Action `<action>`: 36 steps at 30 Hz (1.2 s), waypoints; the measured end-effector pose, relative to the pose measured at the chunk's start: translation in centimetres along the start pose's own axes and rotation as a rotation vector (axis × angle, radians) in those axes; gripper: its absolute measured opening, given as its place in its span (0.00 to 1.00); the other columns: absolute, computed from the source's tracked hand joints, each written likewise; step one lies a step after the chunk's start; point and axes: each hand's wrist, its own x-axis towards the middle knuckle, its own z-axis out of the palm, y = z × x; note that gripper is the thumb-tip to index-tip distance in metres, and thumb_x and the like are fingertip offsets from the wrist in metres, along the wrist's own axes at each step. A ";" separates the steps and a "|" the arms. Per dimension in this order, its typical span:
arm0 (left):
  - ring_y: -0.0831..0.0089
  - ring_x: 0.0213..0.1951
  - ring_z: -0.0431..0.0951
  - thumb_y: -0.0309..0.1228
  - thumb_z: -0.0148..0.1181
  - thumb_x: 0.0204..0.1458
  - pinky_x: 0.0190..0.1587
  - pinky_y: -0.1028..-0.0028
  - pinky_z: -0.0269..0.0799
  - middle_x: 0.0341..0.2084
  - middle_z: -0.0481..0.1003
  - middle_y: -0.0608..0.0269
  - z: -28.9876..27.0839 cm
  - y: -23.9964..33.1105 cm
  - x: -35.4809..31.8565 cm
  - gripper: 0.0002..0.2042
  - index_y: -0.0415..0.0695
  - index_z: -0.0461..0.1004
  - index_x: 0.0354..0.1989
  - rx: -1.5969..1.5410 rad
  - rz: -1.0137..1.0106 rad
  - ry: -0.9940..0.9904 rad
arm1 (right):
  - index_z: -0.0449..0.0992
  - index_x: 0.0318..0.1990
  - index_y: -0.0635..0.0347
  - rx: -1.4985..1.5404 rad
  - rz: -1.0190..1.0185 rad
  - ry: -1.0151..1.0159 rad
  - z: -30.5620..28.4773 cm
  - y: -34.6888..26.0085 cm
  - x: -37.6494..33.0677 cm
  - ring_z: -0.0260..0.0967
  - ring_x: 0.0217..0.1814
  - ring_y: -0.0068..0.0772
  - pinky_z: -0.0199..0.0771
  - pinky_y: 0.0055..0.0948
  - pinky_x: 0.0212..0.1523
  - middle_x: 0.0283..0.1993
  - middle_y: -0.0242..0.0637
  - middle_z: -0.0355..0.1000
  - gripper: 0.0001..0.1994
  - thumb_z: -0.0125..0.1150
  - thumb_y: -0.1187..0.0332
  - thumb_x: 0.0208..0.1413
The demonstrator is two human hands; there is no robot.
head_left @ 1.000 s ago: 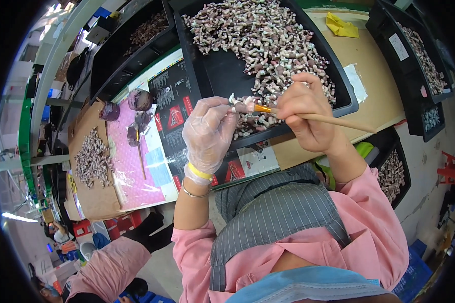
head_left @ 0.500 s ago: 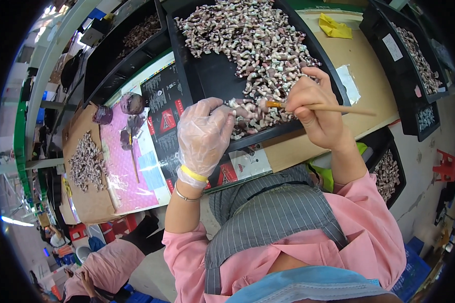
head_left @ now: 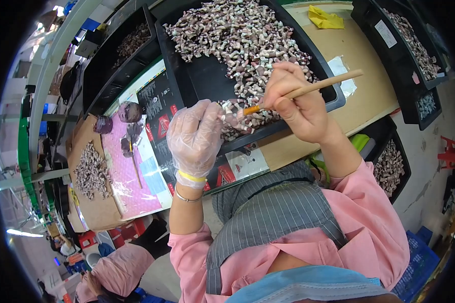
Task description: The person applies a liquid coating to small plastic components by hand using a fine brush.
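Note:
My left hand (head_left: 194, 139), in a clear plastic glove with a yellow band at the wrist, pinches a small pinkish-white figurine (head_left: 231, 120) at its fingertips. In my bare right hand (head_left: 303, 108) is a paintbrush (head_left: 331, 82) with a wooden handle; its bristle end meets or nearly meets the figurine. Both hands are over the near edge of a black tray (head_left: 202, 78), which holds a heap of similar small white and purple-brown figurines (head_left: 253, 43). My left fingers partly hide the held piece.
To the left, two dark-stained jars (head_left: 130, 112) and another brush (head_left: 135, 164) lie on pink bubble wrap (head_left: 131, 194), beside figurines on cardboard (head_left: 92, 171). Black bins (head_left: 381, 55) stand right. A yellow cloth (head_left: 326, 17) lies behind. Another person (head_left: 119, 267) sits lower left.
Both hands have shifted a little left in the view. The brush handle has swung so its back end points farther up, and its bristle end is lower, nearer the held figurine.

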 end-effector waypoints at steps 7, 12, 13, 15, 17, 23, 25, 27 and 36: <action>0.62 0.32 0.76 0.22 0.65 0.39 0.35 0.66 0.72 0.34 0.75 0.59 -0.1 -0.1 -0.4 0.14 0.42 0.75 0.38 0.077 -0.006 -0.030 | 0.70 0.33 0.54 0.014 0.075 0.013 -1.1 -0.1 -0.3 0.66 0.32 0.33 0.57 0.35 0.52 0.28 0.28 0.67 0.06 0.52 0.64 0.59; 0.63 0.32 0.76 0.24 0.64 0.41 0.36 0.66 0.72 0.34 0.76 0.61 0.1 0.0 -0.3 0.12 0.42 0.75 0.37 0.147 -0.008 -0.037 | 0.71 0.29 0.55 -0.159 0.070 -0.111 0.0 -0.2 -0.1 0.65 0.32 0.35 0.56 0.36 0.53 0.26 0.29 0.66 0.07 0.53 0.65 0.58; 0.63 0.32 0.76 0.24 0.64 0.41 0.36 0.66 0.72 0.34 0.76 0.61 0.1 -0.1 -0.3 0.12 0.42 0.75 0.37 0.150 -0.011 -0.036 | 0.71 0.29 0.55 -0.157 0.068 -0.114 -0.5 -0.2 -0.1 0.65 0.32 0.35 0.56 0.36 0.53 0.26 0.29 0.66 0.07 0.53 0.65 0.58; 0.64 0.32 0.76 0.24 0.64 0.41 0.37 0.67 0.72 0.35 0.76 0.61 0.1 -0.1 -0.2 0.12 0.43 0.76 0.37 0.163 -0.043 -0.087 | 0.71 0.30 0.55 -0.111 0.091 -0.095 -1.4 -0.2 -0.4 0.65 0.32 0.33 0.56 0.36 0.53 0.27 0.28 0.66 0.07 0.53 0.64 0.58; 0.64 0.32 0.76 0.24 0.64 0.41 0.37 0.67 0.72 0.35 0.76 0.61 0.1 0.0 -0.4 0.12 0.43 0.76 0.37 0.174 -0.044 -0.067 | 0.71 0.31 0.55 -0.104 0.111 -0.031 -1.2 -0.2 -0.6 0.65 0.31 0.32 0.57 0.36 0.52 0.27 0.28 0.67 0.07 0.52 0.64 0.59; 0.64 0.31 0.76 0.24 0.64 0.42 0.37 0.67 0.72 0.34 0.76 0.61 0.4 -0.2 -0.5 0.11 0.43 0.76 0.37 0.174 -0.064 -0.043 | 0.70 0.33 0.55 -0.203 0.053 -0.104 -0.8 0.0 -0.4 0.65 0.32 0.32 0.55 0.36 0.53 0.27 0.28 0.67 0.05 0.52 0.66 0.59; 0.64 0.32 0.76 0.24 0.64 0.42 0.36 0.67 0.72 0.34 0.76 0.61 0.5 -0.1 -0.5 0.11 0.43 0.76 0.37 0.171 -0.082 -0.053 | 0.70 0.33 0.54 -0.123 0.085 -0.106 -1.4 -0.4 -0.6 0.65 0.33 0.31 0.55 0.36 0.53 0.28 0.28 0.67 0.04 0.52 0.68 0.58; 0.64 0.32 0.77 0.24 0.64 0.43 0.35 0.68 0.72 0.34 0.77 0.61 0.4 -0.1 -0.3 0.10 0.42 0.76 0.36 0.180 -0.097 -0.060 | 0.71 0.33 0.54 -0.015 0.076 0.005 -1.4 -0.4 -0.8 0.65 0.34 0.31 0.54 0.36 0.54 0.29 0.27 0.67 0.02 0.53 0.69 0.57; 0.64 0.30 0.77 0.24 0.64 0.43 0.35 0.68 0.73 0.32 0.77 0.60 0.2 0.3 0.2 0.08 0.42 0.77 0.34 0.161 -0.127 -0.050 | 0.72 0.33 0.53 -0.093 0.024 0.080 -1.5 -0.4 -0.9 0.66 0.33 0.28 0.53 0.35 0.55 0.29 0.26 0.68 0.03 0.53 0.68 0.58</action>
